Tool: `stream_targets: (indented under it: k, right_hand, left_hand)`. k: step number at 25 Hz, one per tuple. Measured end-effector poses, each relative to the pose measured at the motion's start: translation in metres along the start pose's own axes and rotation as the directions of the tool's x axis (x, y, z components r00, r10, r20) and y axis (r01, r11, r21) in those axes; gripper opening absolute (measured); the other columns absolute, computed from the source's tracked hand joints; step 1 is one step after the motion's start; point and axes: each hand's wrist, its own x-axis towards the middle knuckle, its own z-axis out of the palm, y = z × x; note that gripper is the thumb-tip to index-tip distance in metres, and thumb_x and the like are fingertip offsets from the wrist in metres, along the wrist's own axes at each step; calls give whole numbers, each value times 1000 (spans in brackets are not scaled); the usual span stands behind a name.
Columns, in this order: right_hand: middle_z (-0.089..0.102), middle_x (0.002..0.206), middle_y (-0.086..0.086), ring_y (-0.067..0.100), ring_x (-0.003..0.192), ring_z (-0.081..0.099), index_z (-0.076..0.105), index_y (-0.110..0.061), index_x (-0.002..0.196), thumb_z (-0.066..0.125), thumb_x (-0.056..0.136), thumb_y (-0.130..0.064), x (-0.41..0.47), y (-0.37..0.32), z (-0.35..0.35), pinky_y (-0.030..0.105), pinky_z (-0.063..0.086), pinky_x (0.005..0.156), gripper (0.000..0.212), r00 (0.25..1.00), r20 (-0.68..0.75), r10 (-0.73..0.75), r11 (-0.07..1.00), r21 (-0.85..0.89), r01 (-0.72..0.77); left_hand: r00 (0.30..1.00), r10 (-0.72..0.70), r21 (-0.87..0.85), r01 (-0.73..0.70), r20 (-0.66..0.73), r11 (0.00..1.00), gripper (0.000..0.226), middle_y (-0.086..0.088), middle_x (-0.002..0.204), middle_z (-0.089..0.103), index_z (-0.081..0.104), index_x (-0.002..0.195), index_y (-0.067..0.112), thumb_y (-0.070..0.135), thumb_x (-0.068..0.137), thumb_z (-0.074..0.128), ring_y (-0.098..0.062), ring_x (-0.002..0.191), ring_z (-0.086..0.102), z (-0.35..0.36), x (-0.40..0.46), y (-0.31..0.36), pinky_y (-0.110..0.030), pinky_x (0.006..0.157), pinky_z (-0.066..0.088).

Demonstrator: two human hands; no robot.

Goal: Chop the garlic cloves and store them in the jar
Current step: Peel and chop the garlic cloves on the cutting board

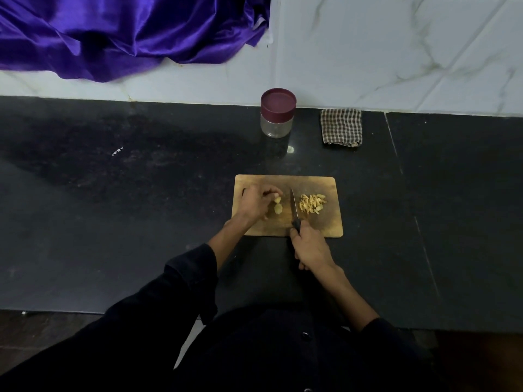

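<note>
Fingers [271,191] of the left hand [256,203] are being curled over the uncut garlic cloves [277,205] on the left half of the wooden board [328,224], apparently pinching one, though the grip is being blurred by dim light. A knife [294,206] is being clamped by the handle in the right hand [310,247], its blade lying between the cloves and a pile of chopped garlic [312,203] on the right. Chopping is being judged partly done; storing is not yet begun, since the jar [278,113] is being kept lidded and seemingly empty, well beyond the board. A checked cloth [341,127] is lying near it on the black counter [141,222], below a marble wall [396,52] and purple fabric [113,32].
</note>
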Motion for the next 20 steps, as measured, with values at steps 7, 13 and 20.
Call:
stream_targets:
  k: [7, 13, 20]
  right_hand:
    - [67, 91, 10, 23, 53, 70, 43, -16, 112, 35, 106, -33, 0, 0, -1, 39, 60, 58, 19, 1000, 9, 2, 1000, -1, -2]
    - [67, 95, 11, 24, 54, 70, 44, -16, 112, 36, 106, -34, 0, 0, 0, 43, 61, 62, 20, 1000, -1, -1, 1000, 1, 1]
    - [67, 92, 10, 25, 58, 71, 43, -16, 114, 36, 106, -34, 1, 0, 0, 44, 62, 65, 21, 1000, 11, 1, 1000, 16, -1]
  left_hand:
    - [998, 22, 103, -29, 66, 994, 14, -1, 98, 68, 70, 100, 6, 11, 92, 59, -6, 87, 59, 5, 0, -2, -21, 77, 49]
    - [997, 67, 170, -74, 47, 983, 12, -1, 100, 70, 72, 97, 9, 12, 90, 62, -9, 93, 62, 10, 3, -7, -30, 88, 51]
    - [997, 51, 85, -46, -55, 995, 20, 1, 103, 66, 65, 111, 10, 16, 93, 58, -5, 84, 58, 4, -6, -8, -12, 66, 44]
